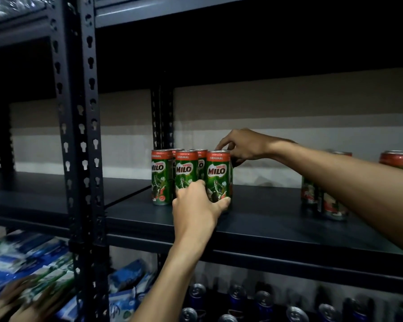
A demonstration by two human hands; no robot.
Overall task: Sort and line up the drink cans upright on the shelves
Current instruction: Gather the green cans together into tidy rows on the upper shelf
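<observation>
On the dark metal shelf [265,219] a cluster of green Milo cans [186,175] stood upright in two rows at the left end, close beside the back post. The left hand [196,203] reached up from below, its grip closed round the lower part of the front right can [218,173], with fingers tucked between that can and the middle one and the thumb lying across the base. The right hand [240,145] came in from the right and arched over the back row, its grip pinching the top of the back right can [223,150], which was mostly hidden behind the front one. More cans [330,205] stood well apart at the right end of the same shelf, partly covered by the right forearm. On the shelf below, blue cans [237,296] with silver tops stood in rows, and blurred blue and white packs [33,259] lay to their left.
</observation>
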